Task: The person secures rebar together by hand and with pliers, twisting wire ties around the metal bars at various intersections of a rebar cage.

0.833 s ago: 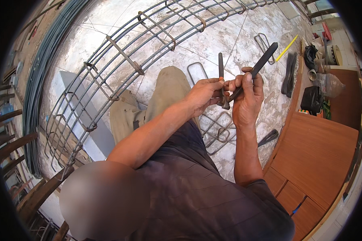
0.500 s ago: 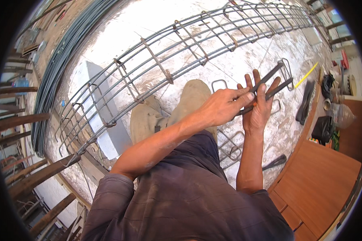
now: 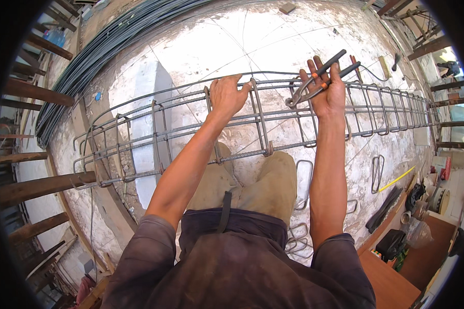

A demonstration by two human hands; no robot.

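Observation:
A long rebar cage (image 3: pixel 219 121) of ribbed bars and square stirrups runs across in front of me. My left hand (image 3: pixel 229 96) rests over its far top bar, fingers curled down on the bar and thumb toward a stirrup (image 3: pixel 259 123). My right hand (image 3: pixel 327 93) is palm up above the cage, holding steel pincers (image 3: pixel 314 84) with black and orange handles. The handles lie across the fingers under the thumb, and the jaws point left toward the bars. Part of the cage is hidden behind my right forearm.
A bundle of long bars (image 3: pixel 105 54) lies at the far left. A pale block (image 3: pixel 145 134) stands under the cage's left part. Loose stirrups (image 3: pixel 299 239), a yellow strip (image 3: pixel 397 179) and a black bag (image 3: pixel 391 244) lie at right. Wooden posts (image 3: pixel 46 188) jut in from the left.
My hands have moved apart: the left has gone from the pincers to the cage's top bar, while the right keeps the pincers. My view has turned, and the cage now lies nearer below me.

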